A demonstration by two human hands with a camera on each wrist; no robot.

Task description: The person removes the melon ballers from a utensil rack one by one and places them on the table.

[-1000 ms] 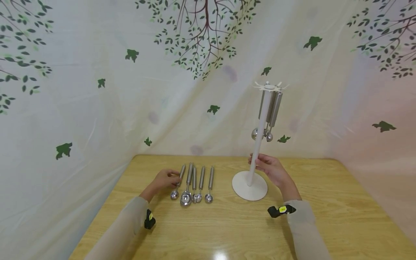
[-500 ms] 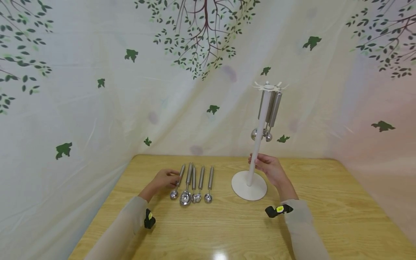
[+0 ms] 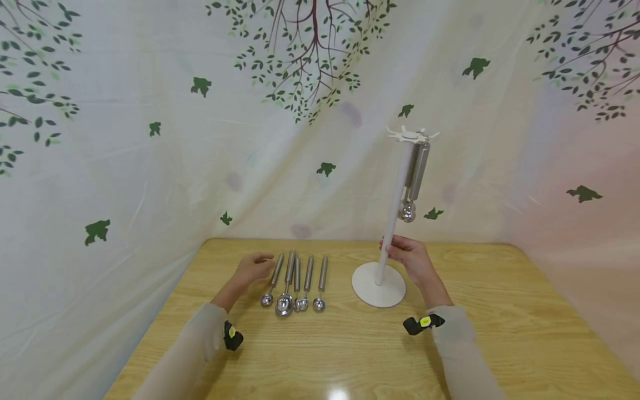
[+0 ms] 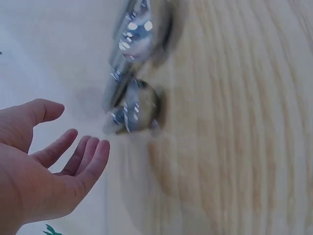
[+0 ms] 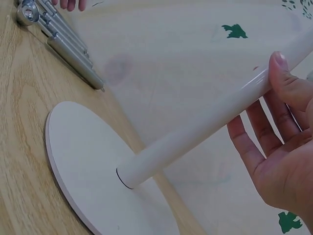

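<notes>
My left hand (image 3: pixel 253 268) is beside the leftmost metal scoop (image 3: pixel 272 281), fingers loosely bent and holding nothing. In the left wrist view there is a gap between the fingertips and the blurred scoop heads (image 4: pixel 134 110). Several steel-handled scoops lie side by side, the larger one (image 3: pixel 284 303) second from left. With thumb in front and fingers behind, my right hand (image 3: pixel 411 258) grips the pole of a white hanging rack (image 3: pixel 392 214). Its round base (image 3: pixel 367 294) is on the table. Steel-handled utensils (image 3: pixel 419 172) hang from the rack's top hooks, partly overlapping; their exact kinds are unclear.
The wooden table (image 3: pixel 325 355) ends at a light curtain (image 3: pixel 270 183) printed with leaves and branches. Both wrists wear black camera mounts, the right one (image 3: pixel 422 324) close to the rack's base.
My left hand has drawn slightly back from the leftmost scoop. The rack's top has turned, so the hanging utensils now bunch to the right of the pole. My right hand still grips it.
</notes>
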